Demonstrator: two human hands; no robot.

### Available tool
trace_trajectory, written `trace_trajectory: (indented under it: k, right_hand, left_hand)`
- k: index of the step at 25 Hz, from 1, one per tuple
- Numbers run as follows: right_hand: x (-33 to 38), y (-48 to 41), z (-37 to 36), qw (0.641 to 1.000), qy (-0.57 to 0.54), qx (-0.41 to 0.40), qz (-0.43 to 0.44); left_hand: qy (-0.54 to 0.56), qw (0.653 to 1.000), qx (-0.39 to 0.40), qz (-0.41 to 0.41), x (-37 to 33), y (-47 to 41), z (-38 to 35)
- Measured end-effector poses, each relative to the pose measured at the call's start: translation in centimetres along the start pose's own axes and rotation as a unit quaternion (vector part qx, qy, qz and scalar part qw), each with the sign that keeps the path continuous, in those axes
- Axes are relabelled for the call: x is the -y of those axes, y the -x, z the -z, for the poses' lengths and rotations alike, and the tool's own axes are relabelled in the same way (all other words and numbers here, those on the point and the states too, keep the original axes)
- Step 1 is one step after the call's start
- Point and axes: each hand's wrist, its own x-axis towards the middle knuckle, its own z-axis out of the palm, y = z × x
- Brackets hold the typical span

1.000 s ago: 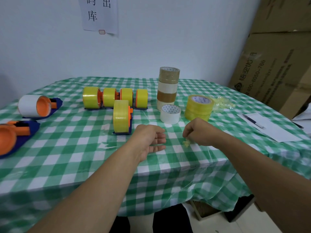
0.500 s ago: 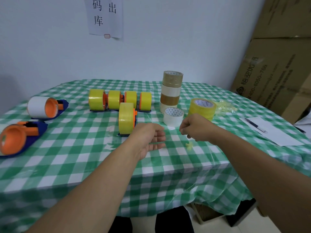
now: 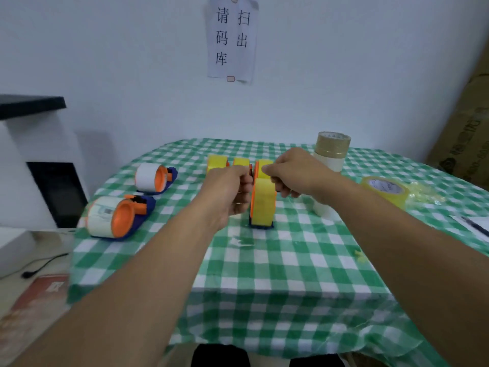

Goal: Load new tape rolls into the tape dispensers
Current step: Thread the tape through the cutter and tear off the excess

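Broadly, a worktop [image 3: 291,287] under a green-and-white checked cloth fills the middle of the view. A brown cardboard box [image 3: 467,139] leans at the far right, and a white cabinet [image 3: 39,144] with a black top stands at the left. A paper notice [image 3: 232,41] hangs on the wall behind.

Both bare forearms reach forward over the cloth. The left hand [image 3: 230,192] has its fingers curled against the left, orange side of the front dispenser [image 3: 263,205]. The right hand [image 3: 296,173] has its fingers curled at the upper right of the same one, so the two hands grip it from either side. This dispenser stands upright on its blue base near the middle of the worktop, with a yellow roll already on it.

Two more dispensers lie toward the left edge, each with an orange hub and a white roll: the nearer one [image 3: 116,217] and the farther one [image 3: 154,178]. Just behind the hands is a row of dispensers [image 3: 217,162] with yellow rolls, partly hidden.

A stack of spare rolls [image 3: 332,152] rises to the right of the hands, its top roll brown. A single yellowish roll [image 3: 385,190] lies flat further right, beside crumpled clear wrapping [image 3: 423,194]. A small yellow tape scrap [image 3: 358,254] sits on the cloth beside the right forearm.
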Motion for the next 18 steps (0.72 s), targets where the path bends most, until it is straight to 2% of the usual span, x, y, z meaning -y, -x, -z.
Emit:
trace_trajectory:
  k: [5,8,11,13,14,16,18]
  right_hand:
    - [4.0,-2.2,-4.3,0.998,-0.045,0.043,0.025]
    - [5.1,-2.9,-6.9,0.995,-0.064,0.069,0.022]
    - [5.5,-3.5,-8.7,0.986,-0.141,0.086,-0.004]
    - [5.6,-3.8,-9.5,0.982,-0.159,0.098,-0.018]
    - [5.6,-3.9,-9.8,0.982,-0.155,0.104,-0.021]
    - [5.5,-4.2,-10.3,0.983,-0.144,0.112,-0.02]
    - [5.6,-4.4,-10.6,0.983,-0.141,0.116,-0.019]
  left_hand:
    - [-0.032,0.998,-0.054,-0.001,-0.6,-1.0,5.0]
    - [-0.069,0.988,-0.133,-0.026,-1.0,-1.5,7.8]
    - [-0.127,0.979,-0.153,-0.05,-1.8,-2.2,10.3]
    - [-0.254,0.949,-0.173,-0.077,-2.2,-2.9,12.0]
    - [-0.336,0.918,-0.19,-0.084,-2.4,-3.2,12.7]
    - [-0.475,0.853,-0.206,-0.072,-2.7,-3.7,14.1]
    - [-0.547,0.818,-0.178,-0.026,-2.2,-4.1,15.3]
